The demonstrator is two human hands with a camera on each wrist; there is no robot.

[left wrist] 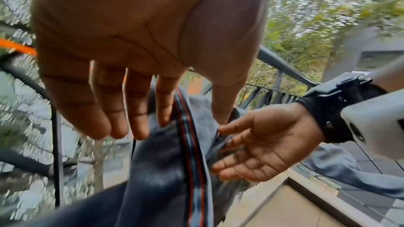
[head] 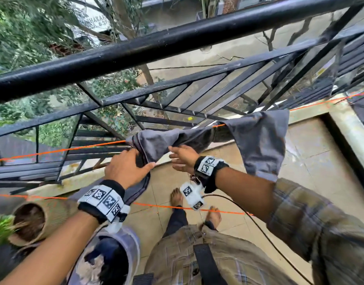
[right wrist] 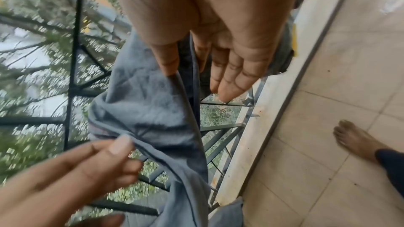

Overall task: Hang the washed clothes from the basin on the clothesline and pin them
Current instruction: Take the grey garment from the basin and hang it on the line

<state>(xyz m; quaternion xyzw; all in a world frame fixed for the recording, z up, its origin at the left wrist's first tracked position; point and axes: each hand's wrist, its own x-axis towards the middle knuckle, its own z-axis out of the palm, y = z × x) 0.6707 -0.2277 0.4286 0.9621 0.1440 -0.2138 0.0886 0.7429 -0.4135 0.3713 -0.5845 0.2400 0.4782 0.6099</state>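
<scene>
No words, brand names or numbers can be read anywhere in these views. The only printed marks are black-and-white square code tags on the white blocks of the black band on the left wrist and on the matching black band on the right wrist, patterns rather than letters. Beyond the black metal balcony railing, a pale wall behind the trees carries faint dark lettering, too blurred and leaf-covered to make out. The grey damp garment over the orange clothesline shows a striped band but no label.
</scene>
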